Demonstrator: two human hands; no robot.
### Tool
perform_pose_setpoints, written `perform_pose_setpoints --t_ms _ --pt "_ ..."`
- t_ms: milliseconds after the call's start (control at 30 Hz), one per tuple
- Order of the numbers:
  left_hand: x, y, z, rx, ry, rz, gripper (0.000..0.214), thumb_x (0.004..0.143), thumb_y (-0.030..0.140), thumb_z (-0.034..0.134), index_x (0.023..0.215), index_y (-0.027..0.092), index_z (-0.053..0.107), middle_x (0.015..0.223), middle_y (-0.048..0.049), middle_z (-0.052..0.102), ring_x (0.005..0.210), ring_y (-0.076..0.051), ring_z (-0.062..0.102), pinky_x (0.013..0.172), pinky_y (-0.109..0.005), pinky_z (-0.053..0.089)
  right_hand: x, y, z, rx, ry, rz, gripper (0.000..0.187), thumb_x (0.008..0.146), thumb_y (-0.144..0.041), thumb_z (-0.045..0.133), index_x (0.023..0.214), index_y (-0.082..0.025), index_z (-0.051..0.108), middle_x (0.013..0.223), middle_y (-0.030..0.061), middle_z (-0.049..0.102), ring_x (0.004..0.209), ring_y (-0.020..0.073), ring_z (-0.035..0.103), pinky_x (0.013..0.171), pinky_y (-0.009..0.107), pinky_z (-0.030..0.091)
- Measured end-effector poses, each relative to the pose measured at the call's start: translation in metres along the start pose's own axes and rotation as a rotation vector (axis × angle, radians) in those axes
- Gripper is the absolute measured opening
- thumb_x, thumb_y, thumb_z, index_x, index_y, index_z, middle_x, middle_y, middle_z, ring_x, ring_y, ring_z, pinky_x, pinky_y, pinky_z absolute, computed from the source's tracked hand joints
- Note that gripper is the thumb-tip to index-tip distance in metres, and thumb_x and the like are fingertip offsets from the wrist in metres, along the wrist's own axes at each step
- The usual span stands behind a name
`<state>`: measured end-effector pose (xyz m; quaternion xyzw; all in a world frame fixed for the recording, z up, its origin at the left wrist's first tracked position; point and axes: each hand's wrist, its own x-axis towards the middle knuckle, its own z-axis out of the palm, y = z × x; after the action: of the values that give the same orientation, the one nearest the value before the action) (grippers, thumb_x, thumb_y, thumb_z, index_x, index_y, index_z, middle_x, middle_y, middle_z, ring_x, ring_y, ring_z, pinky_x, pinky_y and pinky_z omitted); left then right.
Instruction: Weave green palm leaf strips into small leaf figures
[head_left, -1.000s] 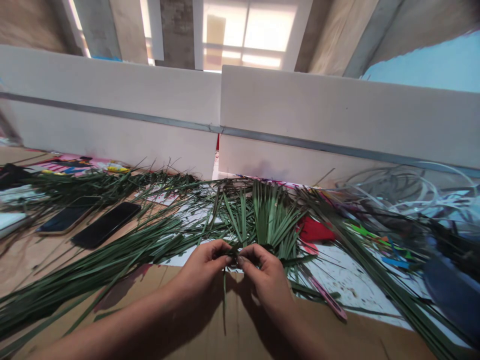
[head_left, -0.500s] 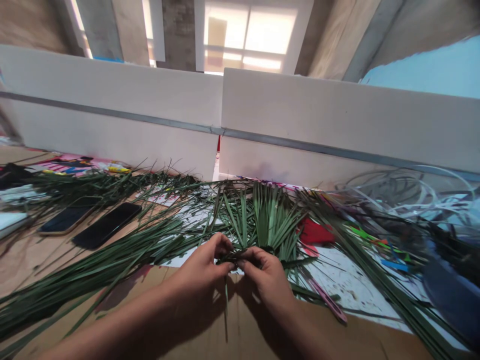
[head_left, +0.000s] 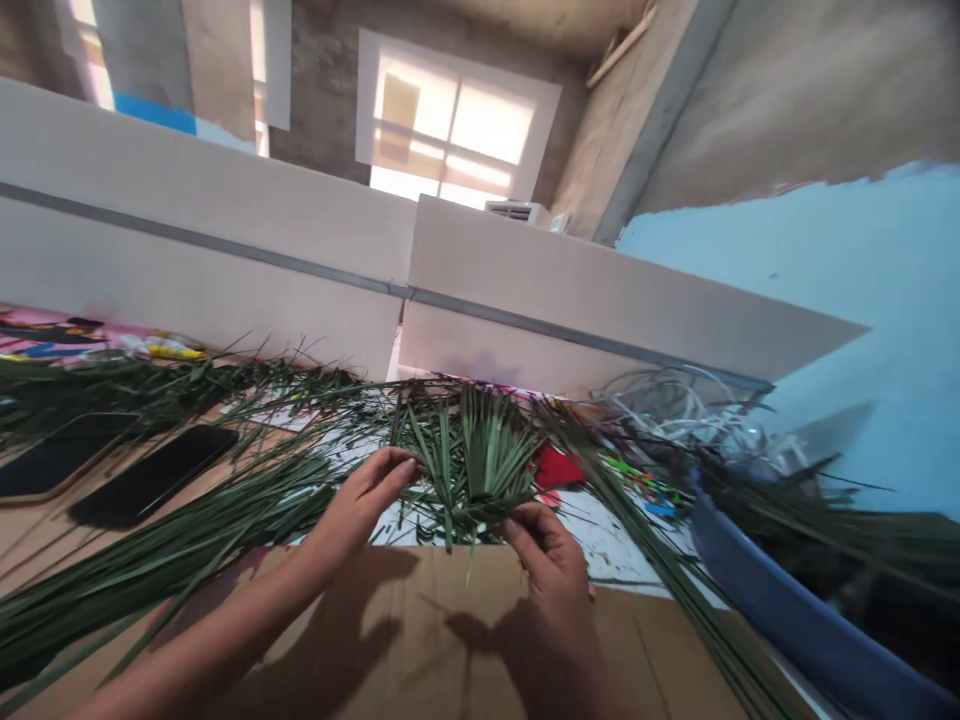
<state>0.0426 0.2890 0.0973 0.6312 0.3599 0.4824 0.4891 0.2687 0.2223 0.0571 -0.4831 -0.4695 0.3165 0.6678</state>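
We see the right hand (head_left: pixel 551 548) pinching the right end of a leaf piece (head_left: pixel 480 510), thumb against forefinger. The left hand (head_left: pixel 375 485) is apart from it, up and to the left, thumb and forefinger close together; we cannot tell whether they have hold of a strip. The leaf piece is above the far edge of the cardboard (head_left: pixel 420 630), in front of a fan of leaves (head_left: pixel 484 440). We note a red cloth (head_left: pixel 559 467) beyond the right hand and a black phone (head_left: pixel 154 475) left of the long leaves (head_left: pixel 202 530).
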Motion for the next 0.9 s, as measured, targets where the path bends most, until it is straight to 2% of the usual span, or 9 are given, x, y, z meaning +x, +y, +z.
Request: perform_pose_setpoints --t_ms 100,167,333,433,500,633,667,800,900 --pt "-0.020 0.019 0.007 0.061 -0.041 0.011 0.035 0.093 0.053 0.058 0.101 0.021 0.068 0.106 -0.0082 0.074 0.108 -0.029 0.065 0.099 -0.043 0.046 -0.034 -0.007 -0.014 0.042 0.094 -0.003 0.025 0.082 -0.045 0.075 0.084 -0.021 0.071 0.079 0.0024 0.069 0.074 0.0211 0.061 0.071 0.032 0.048" --pt "-0.045 0.034 0.013 0.127 -0.052 0.059 0.033 0.093 0.051 0.057 0.104 0.023 0.070 0.108 -0.0071 0.074 0.107 -0.029 0.064 0.097 -0.042 0.047 -0.059 -0.011 -0.021 0.087 0.142 0.000 0.024 0.081 -0.044 0.076 0.087 -0.021 0.071 0.084 0.0033 0.071 0.080 0.0222 0.064 0.076 0.033 0.049" --pt "-0.137 0.056 0.030 0.287 -0.045 0.261 0.029 0.095 0.042 0.058 0.120 0.037 0.074 0.117 -0.0053 0.068 0.114 -0.029 0.059 0.100 -0.038 0.045 -0.125 -0.027 -0.029 0.239 0.256 0.017 0.026 0.074 -0.040 0.084 0.090 -0.021 0.074 0.087 0.0030 0.075 0.085 0.0225 0.067 0.081 0.034 0.051" --pt "-0.195 0.048 0.043 0.272 -0.189 0.276 0.034 0.092 0.042 0.063 0.125 0.041 0.072 0.116 -0.0062 0.068 0.109 -0.030 0.062 0.095 -0.036 0.049 -0.165 -0.033 -0.030 0.270 0.331 0.038 0.029 0.068 -0.039 0.087 0.089 -0.022 0.074 0.086 0.0027 0.076 0.087 0.0240 0.069 0.084 0.037 0.051" --pt "-0.229 0.036 0.054 0.168 -0.166 0.226 0.031 0.092 0.045 0.063 0.119 0.037 0.075 0.114 -0.0061 0.069 0.107 -0.030 0.062 0.095 -0.036 0.049 -0.189 -0.034 -0.031 0.274 0.352 0.057 0.031 0.067 -0.039 0.088 0.089 -0.022 0.075 0.089 0.0039 0.077 0.090 0.0260 0.069 0.086 0.040 0.052" --pt "-0.283 0.013 0.079 -0.119 0.207 -0.094 0.029 0.092 0.053 0.061 0.089 0.027 0.072 0.090 -0.0037 0.070 0.092 -0.027 0.064 0.086 -0.033 0.052 -0.233 -0.037 -0.033 0.276 0.345 0.030 0.027 0.070 -0.037 0.086 0.089 -0.022 0.075 0.091 0.0044 0.078 0.090 0.0254 0.069 0.086 0.039 0.054" --pt "-0.293 0.009 0.087 -0.180 0.210 -0.168 0.029 0.088 0.054 0.066 0.091 0.026 0.073 0.091 -0.0037 0.071 0.094 -0.028 0.065 0.088 -0.034 0.052 -0.243 -0.038 -0.032 0.283 0.328 0.023 0.024 0.072 -0.037 0.085 0.089 -0.022 0.075 0.090 0.0042 0.077 0.089 0.0248 0.069 0.085 0.039 0.054" --pt "-0.321 0.014 0.115 -0.460 -0.063 -0.269 0.044 0.078 0.054 0.077 0.111 0.024 0.075 0.115 -0.0090 0.075 0.117 -0.033 0.063 0.104 -0.042 0.048 -0.282 -0.043 -0.021 0.313 0.265 0.064 0.019 0.075 -0.038 0.082 0.085 -0.024 0.073 0.082 0.0027 0.074 0.077 0.0224 0.068 0.074 0.035 0.056" --pt "-0.327 0.025 0.124 -0.534 -0.075 -0.299 0.042 0.073 0.054 0.082 0.102 0.025 0.079 0.112 -0.0090 0.077 0.119 -0.034 0.063 0.105 -0.042 0.048 -0.300 -0.040 -0.014 0.313 0.206 0.113 0.019 0.075 -0.040 0.081 0.082 -0.024 0.075 0.082 0.0044 0.074 0.078 0.0240 0.069 0.075 0.036 0.057"
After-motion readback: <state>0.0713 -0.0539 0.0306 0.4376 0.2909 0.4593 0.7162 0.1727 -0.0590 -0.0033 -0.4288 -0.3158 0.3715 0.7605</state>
